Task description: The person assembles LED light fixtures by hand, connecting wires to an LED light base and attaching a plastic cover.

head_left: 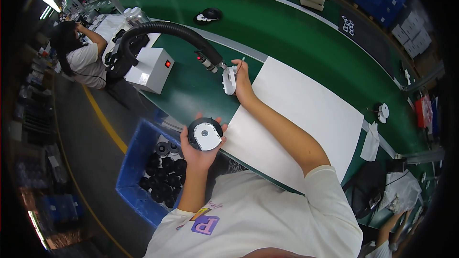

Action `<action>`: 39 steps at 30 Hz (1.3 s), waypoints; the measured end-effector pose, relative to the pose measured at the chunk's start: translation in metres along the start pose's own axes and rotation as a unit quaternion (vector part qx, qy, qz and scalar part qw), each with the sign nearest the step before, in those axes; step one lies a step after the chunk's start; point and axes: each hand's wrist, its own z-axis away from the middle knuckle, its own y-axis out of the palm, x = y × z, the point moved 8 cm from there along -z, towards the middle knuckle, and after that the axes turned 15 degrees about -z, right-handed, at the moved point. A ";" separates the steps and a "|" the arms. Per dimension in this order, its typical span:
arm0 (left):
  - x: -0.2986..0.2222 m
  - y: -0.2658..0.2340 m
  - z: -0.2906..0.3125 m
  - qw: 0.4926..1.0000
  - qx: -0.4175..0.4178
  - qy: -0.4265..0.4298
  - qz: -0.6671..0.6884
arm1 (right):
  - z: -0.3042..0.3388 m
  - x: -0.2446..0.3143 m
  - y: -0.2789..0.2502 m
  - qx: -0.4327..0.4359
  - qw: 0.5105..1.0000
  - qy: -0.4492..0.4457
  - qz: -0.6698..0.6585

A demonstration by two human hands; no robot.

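In my left hand (pixel 195 156), palm up with the fingers around its rim, lies a round black housing with a white plate (pixel 207 136) on its face. It is over the table's near edge, above a blue bin. My right hand (pixel 244 83) is farther off, closed on a white plastic part (pixel 229 81) with a notched edge. That part is right at the nozzle end of a black corrugated hose (pixel 167 28). A thin pale stick (pixel 242 61) shows by the right fingertips; whether they grip it, I cannot tell.
The hose arches over a white box (pixel 151 70) with a lit red switch. Below left, the blue bin (pixel 131 174) holds several black round parts (pixel 167 165). A white sheet (pixel 301 110) covers the table under my right forearm. Green conveyor (pixel 267 28) runs behind; a co-worker (pixel 86 57) sits at far left.
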 end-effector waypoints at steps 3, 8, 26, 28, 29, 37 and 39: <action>0.001 -0.001 -0.002 1.000 0.002 0.004 -0.015 | 0.006 0.023 0.001 0.031 0.991 -0.096 0.090; 0.004 -0.002 -0.005 1.000 -0.010 0.001 -0.019 | 0.011 0.025 -0.001 0.057 0.990 -0.101 0.085; 0.005 -0.009 -0.005 1.000 -0.020 0.000 -0.020 | 0.006 -0.010 0.000 0.079 0.992 0.022 -0.091; 0.004 -0.008 -0.005 1.000 -0.018 0.001 -0.014 | 0.005 -0.009 -0.001 0.070 0.991 0.023 -0.107; 0.004 -0.008 -0.005 1.000 -0.025 0.000 -0.017 | 0.006 -0.007 -0.002 0.071 0.992 0.024 -0.106; 0.003 -0.012 -0.007 0.999 -0.042 -0.002 -0.026 | 0.015 0.002 0.005 0.073 0.993 0.026 -0.090; 0.002 -0.011 -0.007 0.999 -0.035 -0.001 -0.026 | 0.011 -0.001 0.005 0.075 0.993 0.023 -0.093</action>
